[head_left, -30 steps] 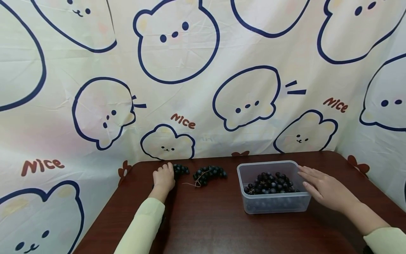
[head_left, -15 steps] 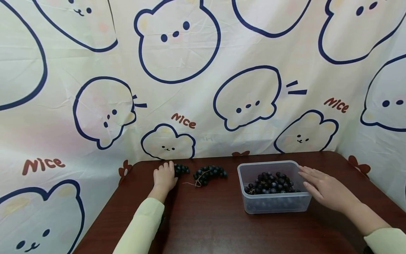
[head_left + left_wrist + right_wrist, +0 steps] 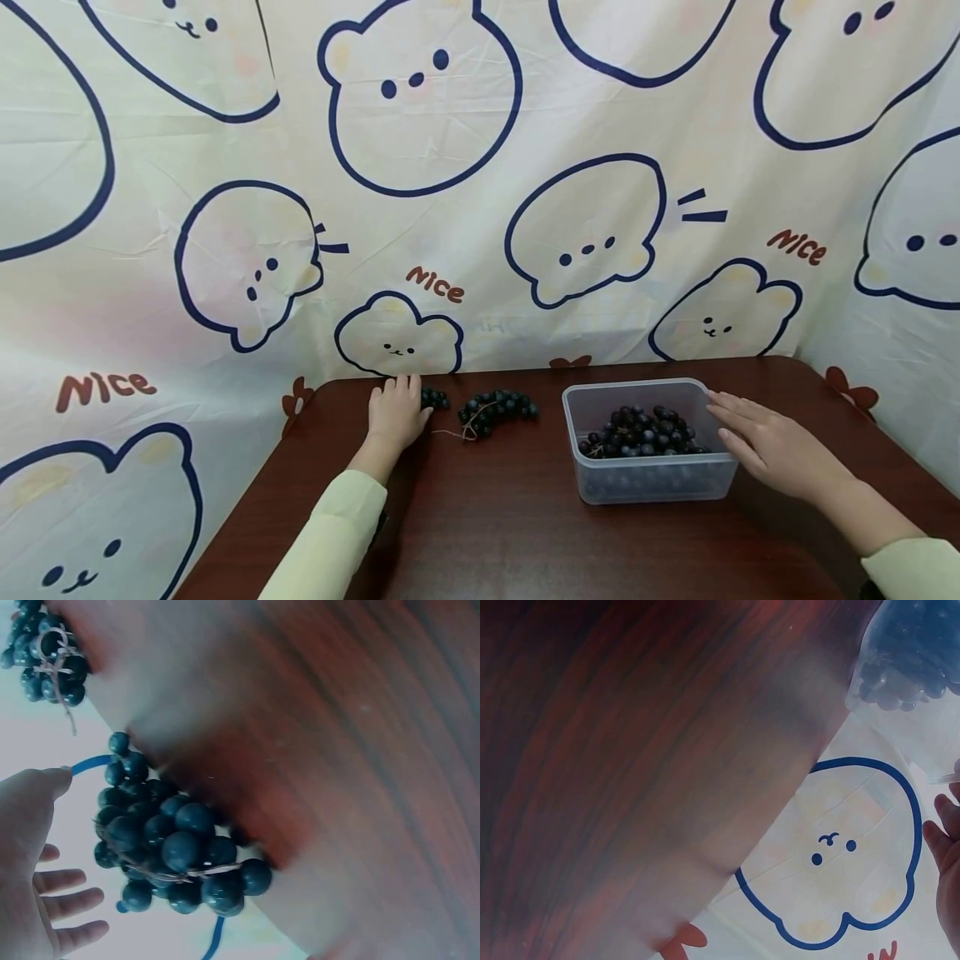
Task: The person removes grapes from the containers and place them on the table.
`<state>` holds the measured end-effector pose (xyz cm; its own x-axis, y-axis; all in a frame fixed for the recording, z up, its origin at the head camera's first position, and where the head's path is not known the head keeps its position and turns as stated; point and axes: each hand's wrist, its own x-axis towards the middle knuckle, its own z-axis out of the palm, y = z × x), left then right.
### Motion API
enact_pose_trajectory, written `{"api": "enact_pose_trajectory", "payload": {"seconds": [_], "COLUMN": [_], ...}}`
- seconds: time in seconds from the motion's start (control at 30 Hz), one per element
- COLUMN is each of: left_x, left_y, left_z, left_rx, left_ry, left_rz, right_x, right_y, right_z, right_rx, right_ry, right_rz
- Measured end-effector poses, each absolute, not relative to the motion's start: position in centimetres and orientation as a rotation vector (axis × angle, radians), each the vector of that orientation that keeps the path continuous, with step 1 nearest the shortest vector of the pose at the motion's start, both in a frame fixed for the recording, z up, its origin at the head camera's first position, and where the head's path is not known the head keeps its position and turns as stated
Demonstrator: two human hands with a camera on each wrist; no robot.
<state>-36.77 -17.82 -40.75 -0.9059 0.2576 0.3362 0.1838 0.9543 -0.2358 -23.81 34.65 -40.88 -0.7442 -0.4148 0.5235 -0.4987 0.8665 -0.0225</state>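
Cartoon-print cloth [image 3: 480, 242] backs the desk [image 3: 480, 533] — left hand [image 3: 394, 413] beside a dark grape bunch [image 3: 176, 840], right hand [image 3: 776, 446] at the plastic box [image 3: 652, 485] of grapes [image 3: 643, 432] — each grip wide, fingers uncurled.

Head: facing forward and down, taking in tabletop [image 3: 480, 533] from farthest back | left wrist: looking closely past left hand [image 3: 22, 862] at grapes [image 3: 172, 840], sharing them with head | right wrist: showing backdrop [image 3: 855, 802] upside down, sharing container [image 3: 652, 483] with head

grapes [image 3: 641, 433] in box [image 3: 652, 483] | box on table [image 3: 487, 517] | bunch [image 3: 501, 407] left of box | second bunch [image 3: 435, 399] further left | curtain [image 3: 585, 108] behind
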Motion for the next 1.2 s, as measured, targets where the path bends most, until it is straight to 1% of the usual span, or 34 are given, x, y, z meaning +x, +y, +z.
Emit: {"api": "enact_pose_trajectory", "payload": {"seconds": [0.33,0.63,0.97,1.2], "left_x": [-35.8,-34.8,-33.3,-31.6], "left_y": [-16.0,-13.2,-9.4,-6.4], "left_z": [-39.4,-37.6,-36.2,-34.8], "left_rx": [-0.492,-0.634,-0.797,-0.894], "left_ry": [-2.429,-2.385,-2.210,-2.218], "left_rz": [0.252,0.208,0.183,0.170], "right_x": [-23.8,-23.8,-23.6,-23.9], "right_y": [34.7,34.8,34.8,34.8], "right_z": [-40.9,-41.0,-40.9,-40.9], "right_rx": [0.652,0.649,0.650,0.648], "right_ry": [-2.537,-2.541,-2.545,-2.537], "right_rz": [0.227,0.227,0.247,0.236]}}
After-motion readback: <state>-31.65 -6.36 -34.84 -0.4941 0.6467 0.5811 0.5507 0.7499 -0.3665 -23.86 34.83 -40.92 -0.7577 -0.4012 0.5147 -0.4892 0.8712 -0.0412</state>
